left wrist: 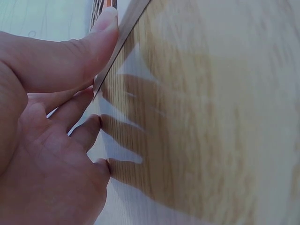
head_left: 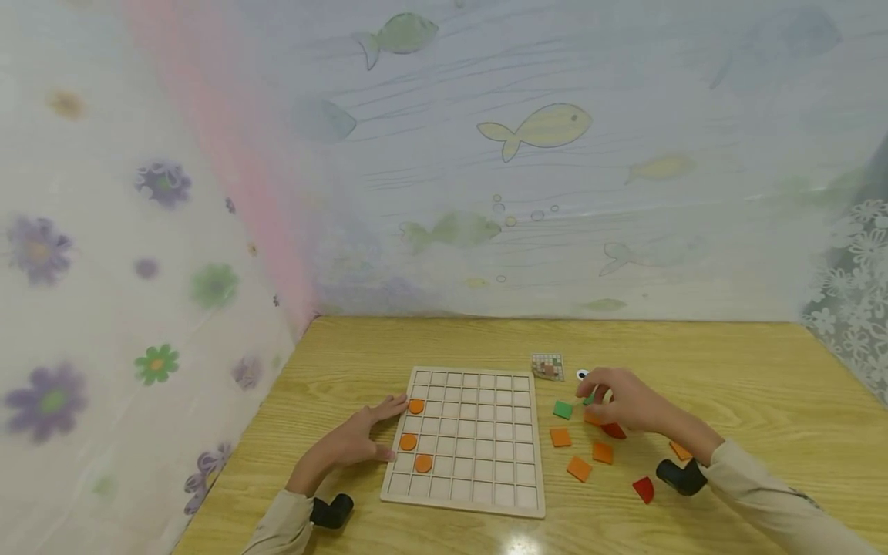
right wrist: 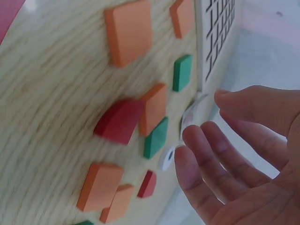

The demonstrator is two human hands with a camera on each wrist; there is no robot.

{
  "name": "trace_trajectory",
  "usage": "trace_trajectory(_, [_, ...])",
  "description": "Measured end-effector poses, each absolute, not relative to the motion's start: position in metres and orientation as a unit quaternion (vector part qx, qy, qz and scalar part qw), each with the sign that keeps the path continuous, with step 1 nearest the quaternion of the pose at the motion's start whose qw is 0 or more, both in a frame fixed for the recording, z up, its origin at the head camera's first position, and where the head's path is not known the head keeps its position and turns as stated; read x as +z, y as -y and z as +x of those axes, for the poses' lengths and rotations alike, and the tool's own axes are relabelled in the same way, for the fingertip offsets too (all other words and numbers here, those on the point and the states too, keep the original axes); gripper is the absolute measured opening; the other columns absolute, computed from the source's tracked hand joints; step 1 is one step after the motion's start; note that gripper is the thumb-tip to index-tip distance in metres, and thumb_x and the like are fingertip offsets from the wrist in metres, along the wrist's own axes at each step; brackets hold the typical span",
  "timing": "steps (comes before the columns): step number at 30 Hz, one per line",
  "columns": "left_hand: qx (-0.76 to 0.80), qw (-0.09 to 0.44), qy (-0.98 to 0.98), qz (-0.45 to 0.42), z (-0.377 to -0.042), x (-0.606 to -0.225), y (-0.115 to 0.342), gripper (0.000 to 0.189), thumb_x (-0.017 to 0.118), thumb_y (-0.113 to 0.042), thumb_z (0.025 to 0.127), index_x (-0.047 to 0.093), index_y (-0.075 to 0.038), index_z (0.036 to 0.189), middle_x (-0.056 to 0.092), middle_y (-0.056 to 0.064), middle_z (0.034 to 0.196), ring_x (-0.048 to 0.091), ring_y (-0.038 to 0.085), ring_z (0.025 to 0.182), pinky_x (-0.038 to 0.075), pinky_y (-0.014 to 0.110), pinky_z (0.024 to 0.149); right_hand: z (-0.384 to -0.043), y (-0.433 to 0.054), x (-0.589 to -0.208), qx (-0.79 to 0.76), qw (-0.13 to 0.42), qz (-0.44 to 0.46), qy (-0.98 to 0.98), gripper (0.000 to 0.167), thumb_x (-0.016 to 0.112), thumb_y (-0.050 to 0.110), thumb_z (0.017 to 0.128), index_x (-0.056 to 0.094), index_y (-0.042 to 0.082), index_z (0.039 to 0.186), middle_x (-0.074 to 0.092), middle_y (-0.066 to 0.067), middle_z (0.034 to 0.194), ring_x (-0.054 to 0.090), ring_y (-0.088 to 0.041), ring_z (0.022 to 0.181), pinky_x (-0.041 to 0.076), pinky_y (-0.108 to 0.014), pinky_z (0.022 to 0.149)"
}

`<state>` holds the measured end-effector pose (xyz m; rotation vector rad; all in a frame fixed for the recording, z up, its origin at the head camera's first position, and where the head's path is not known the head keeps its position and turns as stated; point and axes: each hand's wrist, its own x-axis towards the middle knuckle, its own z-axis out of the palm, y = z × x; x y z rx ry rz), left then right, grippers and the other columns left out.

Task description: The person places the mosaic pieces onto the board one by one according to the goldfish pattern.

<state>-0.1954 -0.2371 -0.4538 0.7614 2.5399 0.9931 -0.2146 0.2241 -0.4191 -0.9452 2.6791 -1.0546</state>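
Observation:
A pale wooden grid board (head_left: 482, 467) lies on the table, three orange discs (head_left: 408, 442) in cells along its left side. My left hand (head_left: 350, 441) rests at the board's left edge; in the left wrist view its thumb (left wrist: 101, 44) touches the edge and other fingertips meet the wood. Over the loose pieces right of the board hovers my right hand (head_left: 627, 399), fingers loosely bent, nothing held. Nearest it are a white eye piece (right wrist: 166, 158), a green piece (right wrist: 156, 138), an orange square (right wrist: 153, 108) and a red quarter-round piece (right wrist: 119, 121).
A small printed card (head_left: 547, 366) lies beyond the board's top right corner. Several orange squares (head_left: 579, 469), a green square (head_left: 563, 409) and another red piece (head_left: 644, 489) are scattered on the wooden table (head_left: 347, 347). Patterned curtains (head_left: 444, 169) border the back and left.

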Motion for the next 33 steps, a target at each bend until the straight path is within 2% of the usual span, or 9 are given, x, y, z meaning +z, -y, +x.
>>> trace_trajectory(5, [0.347, 0.157, -0.885, 0.266, -0.195, -0.453, 0.237, 0.084, 0.075, -0.022, 0.081, 0.029, -0.005, 0.149, 0.019, 0.016, 0.155, 0.013, 0.038, 0.141, 0.001, 0.064, 0.108, -0.222, -0.234, -0.420, -0.328, 0.029, -0.300, -0.895, 0.016, 0.066, 0.002, 0.085, 0.066, -0.002, 0.100, 0.063, -0.007, 0.088, 0.056, -0.013, 0.072, 0.047, -0.025, 0.056])
trace_trajectory(11, [0.351, 0.159, -0.885, 0.262, -0.195, -0.454, 0.238, 0.083, 0.075, -0.021, 0.081, 0.029, -0.005, 0.149, 0.018, 0.017, 0.155, 0.013, 0.039, 0.141, 0.001, 0.064, 0.108, -0.230, -0.245, -0.423, -0.321, 0.016, -0.265, -0.909, 0.013, 0.065, 0.000, 0.084, 0.067, 0.001, 0.097, 0.063, -0.012, 0.096, 0.059, -0.020, 0.078, 0.050, -0.026, 0.060])
trace_trajectory(16, [0.352, 0.158, -0.884, 0.265, -0.195, -0.454, 0.238, 0.083, 0.075, -0.021, 0.081, 0.030, -0.006, 0.149, 0.018, 0.017, 0.155, 0.012, 0.039, 0.141, 0.001, 0.064, 0.108, -0.237, -0.253, -0.429, -0.323, 0.014, -0.240, -0.915, 0.013, 0.067, -0.001, 0.082, 0.067, 0.001, 0.095, 0.063, -0.014, 0.096, 0.059, -0.022, 0.078, 0.050, -0.027, 0.058])
trace_trajectory(25, [0.352, 0.158, -0.883, 0.268, -0.196, -0.454, 0.238, 0.084, 0.075, -0.019, 0.080, 0.029, -0.005, 0.149, 0.018, 0.015, 0.155, 0.012, 0.037, 0.141, 0.000, 0.063, 0.109, -0.248, -0.260, -0.439, -0.335, 0.016, -0.220, -0.916, 0.022, 0.066, -0.006, 0.079, 0.066, -0.007, 0.101, 0.060, -0.018, 0.097, 0.059, -0.024, 0.077, 0.051, -0.029, 0.059])
trace_trajectory(33, [0.344, 0.151, -0.888, 0.264, -0.195, -0.454, 0.237, 0.082, 0.075, -0.020, 0.079, 0.032, -0.004, 0.148, 0.022, 0.015, 0.154, 0.014, 0.038, 0.141, 0.001, 0.064, 0.108, -0.256, -0.260, -0.446, -0.326, 0.016, -0.238, -0.915, 0.022, 0.066, -0.009, 0.077, 0.069, -0.003, 0.098, 0.060, -0.012, 0.092, 0.053, -0.021, 0.074, 0.049, -0.030, 0.059])
